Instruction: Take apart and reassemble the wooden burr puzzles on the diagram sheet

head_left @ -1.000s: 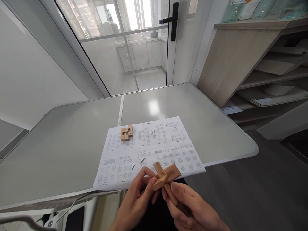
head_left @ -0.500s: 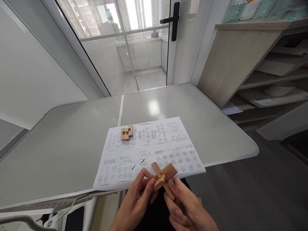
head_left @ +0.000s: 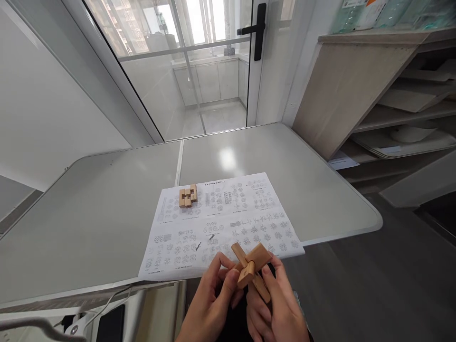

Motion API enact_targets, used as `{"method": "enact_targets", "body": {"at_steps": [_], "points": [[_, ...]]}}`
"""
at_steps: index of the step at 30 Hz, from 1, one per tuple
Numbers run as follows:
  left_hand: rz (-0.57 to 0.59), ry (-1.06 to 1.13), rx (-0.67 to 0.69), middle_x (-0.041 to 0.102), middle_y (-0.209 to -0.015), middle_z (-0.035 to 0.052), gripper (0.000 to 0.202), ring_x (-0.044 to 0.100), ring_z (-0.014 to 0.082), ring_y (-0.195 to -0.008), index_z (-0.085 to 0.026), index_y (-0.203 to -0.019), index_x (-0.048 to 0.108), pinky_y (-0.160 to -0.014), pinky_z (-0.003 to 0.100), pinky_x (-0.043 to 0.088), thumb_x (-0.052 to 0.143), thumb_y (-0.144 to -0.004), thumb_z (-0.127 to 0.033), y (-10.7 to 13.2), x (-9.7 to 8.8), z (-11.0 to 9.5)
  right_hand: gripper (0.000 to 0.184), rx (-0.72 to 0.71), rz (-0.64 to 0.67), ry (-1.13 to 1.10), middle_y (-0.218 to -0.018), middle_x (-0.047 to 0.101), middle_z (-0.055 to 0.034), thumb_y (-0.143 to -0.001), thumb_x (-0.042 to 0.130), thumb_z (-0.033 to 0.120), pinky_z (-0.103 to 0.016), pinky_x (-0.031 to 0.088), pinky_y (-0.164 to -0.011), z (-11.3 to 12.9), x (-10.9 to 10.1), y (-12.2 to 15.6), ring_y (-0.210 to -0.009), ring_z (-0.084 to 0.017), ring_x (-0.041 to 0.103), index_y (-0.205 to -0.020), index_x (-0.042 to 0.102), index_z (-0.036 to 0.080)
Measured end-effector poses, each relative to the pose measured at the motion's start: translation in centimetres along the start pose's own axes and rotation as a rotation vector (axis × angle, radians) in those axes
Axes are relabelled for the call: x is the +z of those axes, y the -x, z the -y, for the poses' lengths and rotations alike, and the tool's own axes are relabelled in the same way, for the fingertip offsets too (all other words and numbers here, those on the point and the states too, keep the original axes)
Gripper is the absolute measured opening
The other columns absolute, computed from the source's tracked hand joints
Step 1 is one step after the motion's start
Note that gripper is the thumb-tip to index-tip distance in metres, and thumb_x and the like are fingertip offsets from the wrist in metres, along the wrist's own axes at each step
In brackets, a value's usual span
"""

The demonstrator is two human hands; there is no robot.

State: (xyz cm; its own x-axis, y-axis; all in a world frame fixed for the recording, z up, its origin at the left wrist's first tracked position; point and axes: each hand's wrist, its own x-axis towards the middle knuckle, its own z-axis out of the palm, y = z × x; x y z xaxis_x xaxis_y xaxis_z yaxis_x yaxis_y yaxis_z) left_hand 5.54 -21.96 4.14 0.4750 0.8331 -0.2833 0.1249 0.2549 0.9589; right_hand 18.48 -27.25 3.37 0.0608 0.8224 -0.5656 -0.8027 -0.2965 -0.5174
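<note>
A cross-shaped wooden interlocking puzzle [head_left: 257, 259] is held between my hands, just past the table's front edge. Its flat pieces pass through each other at the middle. My left hand [head_left: 218, 289] is closed, thumb and forefinger pinching the puzzle's left side. On the right side, my right hand [head_left: 274, 292] grips it, with the thumb against the wide piece and the other fingers curled below. Beneath and beyond them lies a printed instruction sheet [head_left: 228, 209] with rows of small diagrams. A second, blocky wooden puzzle [head_left: 187, 195] rests on the sheet's upper left part.
The grey table [head_left: 89, 213] stretches toward a glass door with a black handle [head_left: 259, 32]. A wooden shelf unit [head_left: 352, 85] stands at the right, plastic bottles on top. At lower left are a black phone [head_left: 111, 324] and a white cable [head_left: 103, 306].
Both hands and the cross-shaped puzzle have shifted slightly right. My right hand has changed its hold, its fingers now higher on the wide piece and curled underneath.
</note>
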Motion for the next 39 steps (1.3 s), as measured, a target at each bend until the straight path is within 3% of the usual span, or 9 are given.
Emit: {"method": "enact_targets", "body": {"at_steps": [4, 9, 14, 19, 23, 27, 31, 34, 39], "points": [[0.033, -0.008, 0.033, 0.049, -0.07, -0.0043, 0.043, 0.039, 0.0105, -0.061, -0.021, -0.091, 0.048, -0.059, 0.023, 0.032, 0.051, -0.105, -0.062, 0.4, 0.4, 0.6, 0.064, -0.056, -0.07, 0.028, -0.046, 0.039, 0.0155, -0.084, 0.078, 0.071, -0.017, 0.026, -0.037, -0.7, -0.5, -0.2, -0.035, -0.006, 0.022, -0.125, 0.052, 0.027], [0.071, 0.04, 0.053, 0.047, -0.069, -0.0046, 0.045, 0.039, 0.0103, -0.061, -0.021, -0.092, 0.049, -0.058, 0.023, 0.033, 0.052, -0.104, -0.064, 0.2, 0.8, 0.4, 0.064, -0.132, -0.172, 0.036, -0.05, 0.049, 0.0114, -0.087, 0.076, 0.07, -0.018, 0.028, -0.038, -1.1, -1.1, -0.4, -0.038, -0.008, 0.031, -0.13, 0.051, 0.029], [0.076, 0.074, 0.069, 0.047, -0.068, -0.0047, 0.043, 0.041, 0.0102, -0.058, -0.021, -0.093, 0.052, -0.059, 0.023, 0.04, 0.055, -0.103, -0.062, 0.0, 0.8, -0.3, 0.054, -0.125, -0.159, 0.024, -0.064, 0.06, 0.0065, -0.091, 0.075, 0.064, -0.021, 0.033, -0.039, -0.9, -1.1, -0.9, -0.041, -0.01, 0.037, -0.13, 0.056, 0.032], [0.061, 0.152, 0.065, 0.053, -0.067, -0.0037, 0.035, 0.059, 0.0146, -0.062, -0.021, -0.098, 0.052, -0.067, 0.028, 0.052, 0.052, -0.107, -0.055, -0.1, 1.1, 0.2, 0.06, -0.075, -0.121, 0.062, -0.06, 0.05, 0.008, -0.086, 0.078, 0.069, -0.022, 0.036, -0.042, -0.1, -0.6, -1.2, -0.046, -0.011, 0.038, -0.126, 0.059, 0.029], [0.048, 0.149, 0.037, 0.061, -0.076, 0.0001, 0.031, 0.062, 0.0146, -0.068, -0.021, -0.102, 0.054, -0.07, 0.028, 0.051, 0.049, -0.11, -0.05, 0.0, 0.8, 0.8, 0.069, -0.062, -0.07, 0.107, -0.056, 0.044, 0.01, -0.083, 0.079, 0.072, -0.022, 0.038, -0.047, 0.6, -0.3, -1.1, -0.049, -0.011, 0.036, -0.129, 0.056, 0.025], [0.048, 0.006, 0.038, 0.062, -0.078, 0.0011, 0.034, 0.051, 0.0125, -0.065, -0.02, -0.116, 0.059, -0.061, 0.024, 0.041, 0.048, -0.11, -0.052, 0.2, -0.4, 1.1, 0.074, -0.098, -0.008, 0.135, -0.056, 0.045, 0.0109, -0.087, 0.079, 0.066, -0.023, 0.037, -0.049, 1.0, -0.1, -0.9, -0.049, -0.01, 0.032, -0.139, 0.047, 0.025], [0.014, -0.169, 0.101, 0.064, -0.078, 0.0002, 0.038, 0.051, 0.0135, -0.063, -0.022, -0.136, 0.055, -0.065, 0.026, 0.043, 0.046, -0.11, -0.049, -0.5, -2.2, 0.7, 0.062, -0.205, 0.025, 0.27, -0.058, 0.046, 0.0103, -0.094, 0.071, 0.065, -0.023, 0.036, -0.051, 2.3, 0.1, -1.5, -0.05, -0.01, 0.035, -0.136, 0.046, 0.026], [-0.114, -0.33, 0.147, 0.067, -0.08, 0.0001, 0.039, 0.056, 0.015, -0.067, -0.022, -0.141, 0.053, -0.069, 0.028, 0.045, 0.05, -0.109, -0.044, -1.7, -4.1, 0.4, 0.055, -0.372, 0.0, 0.457, -0.062, 0.051, 0.0093, -0.098, 0.067, 0.063, -0.023, 0.039, -0.053, 4.4, 0.0, -3.3, -0.052, -0.012, 0.043, -0.134, 0.045, 0.029], [-0.335, -0.53, 0.196, 0.066, -0.076, -0.0009, 0.035, 0.06, 0.017, -0.071, -0.02, -0.13, 0.064, -0.071, 0.028, 0.044, 0.054, -0.106, -0.043, -3.5, -7.9, 1.2, 0.04, -0.599, -0.018, 0.671, -0.07, 0.058, 0.0079, -0.102, 0.061, 0.055, -0.025, 0.043, -0.056, 9.4, -0.8, -8.5, -0.057, -0.013, 0.047, -0.126, 0.041, 0.029]]}}
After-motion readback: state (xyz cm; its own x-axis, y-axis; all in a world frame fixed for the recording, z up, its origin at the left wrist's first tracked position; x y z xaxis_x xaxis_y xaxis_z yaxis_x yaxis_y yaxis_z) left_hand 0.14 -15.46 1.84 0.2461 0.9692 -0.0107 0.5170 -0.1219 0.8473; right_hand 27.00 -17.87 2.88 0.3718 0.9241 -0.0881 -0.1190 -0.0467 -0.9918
